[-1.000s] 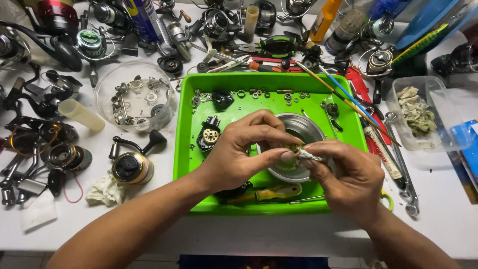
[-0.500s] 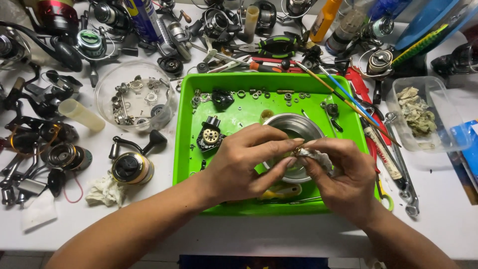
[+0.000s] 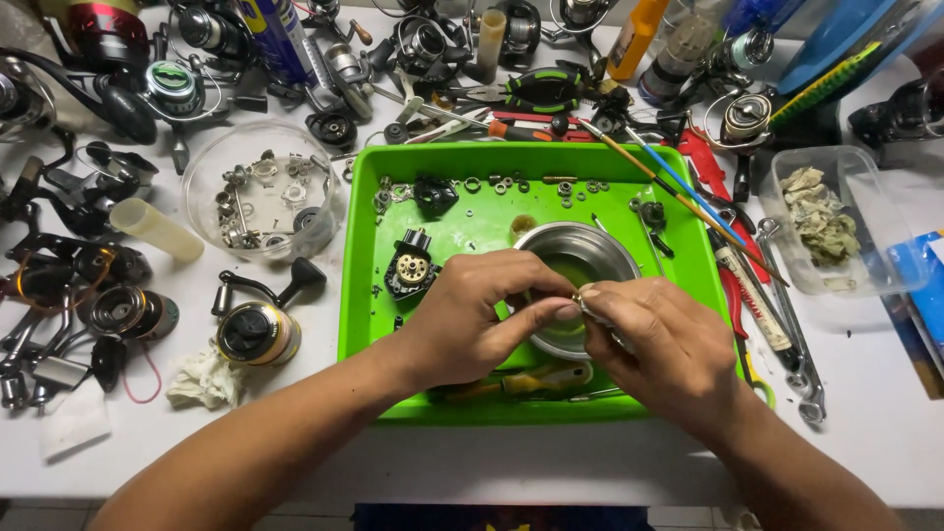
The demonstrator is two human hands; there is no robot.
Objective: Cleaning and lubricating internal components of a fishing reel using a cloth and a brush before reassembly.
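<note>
Looking down, I see my left hand (image 3: 472,320) and my right hand (image 3: 669,349) meeting fingertip to fingertip over the green tray (image 3: 369,285), both pinching a small metal part (image 3: 590,307) that sits between them just above the near rim of the steel bowl (image 3: 575,258); the part is too small and too covered by my fingers for me to tell its shape. A black reel piece with a brass gear (image 3: 410,267) lies in the tray just left of my left hand, and a yellow-handled screwdriver (image 3: 536,379) lies in the tray beneath both hands. Left of the tray on the white table (image 3: 551,462), a gold fishing reel (image 3: 258,329) sits beside a crumpled rag (image 3: 205,379), well apart from my hands.
</note>
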